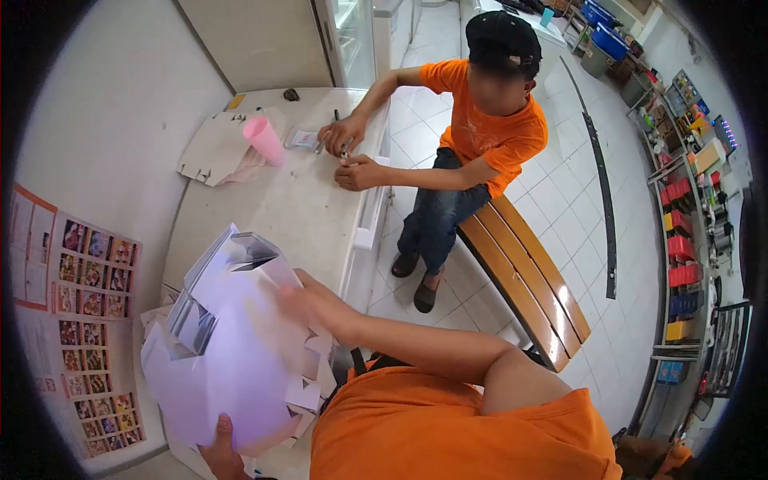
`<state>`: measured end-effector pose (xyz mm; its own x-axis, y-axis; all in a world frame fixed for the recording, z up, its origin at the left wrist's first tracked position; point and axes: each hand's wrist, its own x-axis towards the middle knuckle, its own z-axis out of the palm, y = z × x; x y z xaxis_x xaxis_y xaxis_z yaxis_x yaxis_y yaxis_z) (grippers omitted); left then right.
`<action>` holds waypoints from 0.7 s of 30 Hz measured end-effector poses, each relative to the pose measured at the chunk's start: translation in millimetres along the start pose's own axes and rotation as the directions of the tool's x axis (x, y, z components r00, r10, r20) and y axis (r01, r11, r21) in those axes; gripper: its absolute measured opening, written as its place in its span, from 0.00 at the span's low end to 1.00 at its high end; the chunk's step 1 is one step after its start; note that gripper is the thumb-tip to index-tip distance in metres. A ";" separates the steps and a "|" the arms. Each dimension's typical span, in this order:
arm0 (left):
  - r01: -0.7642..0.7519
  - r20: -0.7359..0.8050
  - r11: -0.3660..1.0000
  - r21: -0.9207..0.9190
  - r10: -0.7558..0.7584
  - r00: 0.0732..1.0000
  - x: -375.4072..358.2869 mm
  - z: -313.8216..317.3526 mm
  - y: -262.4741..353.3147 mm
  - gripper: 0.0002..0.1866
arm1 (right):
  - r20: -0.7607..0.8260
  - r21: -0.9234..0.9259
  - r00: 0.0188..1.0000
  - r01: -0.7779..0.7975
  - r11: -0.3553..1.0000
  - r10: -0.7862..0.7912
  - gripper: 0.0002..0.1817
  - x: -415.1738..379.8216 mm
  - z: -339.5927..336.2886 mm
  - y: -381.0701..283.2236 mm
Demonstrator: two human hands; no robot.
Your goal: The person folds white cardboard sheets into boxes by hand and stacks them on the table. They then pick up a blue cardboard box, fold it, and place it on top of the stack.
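Note:
A large white card sheet (232,352) with cut notches and folded flaps slants in front of me at the lower left. Its near edge is held by my left hand (221,450), thumb on top and the other fingers largely hidden beneath. My right hand (292,302) is over the upper right part of the sheet, its fingers smeared by motion. Grey-looking folded flaps (254,250) stand up along the sheet's far and left edges. More pale cut card pieces (308,392) show under its right side.
Across the white table (312,208), a person in orange (496,120) sits on a wooden bench (524,280), both hands around a small item. A pink cup (264,140) stands on cardboard (212,148). The wall (96,104) bounds the left; loaded shelves (680,232) stand right.

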<state>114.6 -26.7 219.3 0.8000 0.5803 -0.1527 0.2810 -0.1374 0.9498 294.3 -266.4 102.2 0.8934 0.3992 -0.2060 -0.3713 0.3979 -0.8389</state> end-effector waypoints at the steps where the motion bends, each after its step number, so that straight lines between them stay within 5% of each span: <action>1: 0.092 -0.129 0.996 -0.010 -0.093 0.987 0.9 3.4 8.3 0.33 | 0.136 0.224 0.985 -0.132 0.966 0.103 0.41 0.0 -5.1 -7.4; 2: 0.079 -0.132 0.997 -0.013 -0.080 0.988 7.3 -3.0 7.2 0.33 | 0.291 0.411 0.942 -0.283 0.867 0.169 0.47 -0.8 -11.0 -14.9; 3: 0.051 -0.075 0.996 -0.072 -0.056 0.996 17.8 -12.7 0.9 0.33 | 0.298 0.409 0.941 -0.277 0.869 0.160 0.47 -3.1 -18.0 -20.8; 6: 0.048 -0.023 0.988 -0.145 -0.052 0.998 40.7 -35.0 -23.4 0.33 | 0.404 0.191 0.878 -0.355 0.915 0.256 0.56 -7.7 -38.7 -34.8; 8: 0.079 -0.023 0.984 -0.157 -0.083 0.996 46.4 -35.1 -34.5 0.33 | 0.577 -0.023 0.817 0.015 1.000 0.001 0.60 -7.8 -46.1 -38.2; 12: -0.079 -0.053 0.997 -0.020 0.077 0.996 31.0 13.0 -28.0 0.32 | 0.593 -0.005 0.804 -0.035 0.999 0.031 0.61 2.6 -39.2 -14.7; 13: -0.100 -0.138 0.995 0.028 0.103 0.985 23.7 25.3 -26.6 0.33 | 0.491 -0.087 0.871 0.066 0.994 -0.014 0.59 5.3 -29.2 -11.9; 15: -0.331 -0.035 0.885 0.327 0.361 0.932 9.7 36.8 -37.8 0.38 | 0.288 -0.281 0.945 0.237 0.930 -0.154 0.55 11.7 -7.4 -5.1; 16: -0.333 -0.049 0.887 0.320 0.367 0.929 -1.0 45.3 -39.2 0.38 | 0.164 -0.384 0.950 0.308 0.871 -0.264 0.47 13.0 3.0 3.2; 18: -0.577 0.141 0.762 0.296 0.562 0.815 -15.9 60.2 -38.7 0.41 | 0.096 -0.348 0.941 0.337 0.875 -0.325 0.44 33.0 2.0 28.4; 21: -0.576 0.141 0.738 0.352 0.567 0.812 -19.3 53.8 -27.4 0.36 | -0.019 -0.357 0.953 0.277 0.892 -0.304 0.39 30.4 9.4 5.8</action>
<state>120.0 -77.3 181.5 0.8833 0.2799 0.3760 -0.0673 -0.7182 0.6926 316.9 -244.2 95.8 0.9687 0.2434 0.0488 0.0067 0.1708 -0.9853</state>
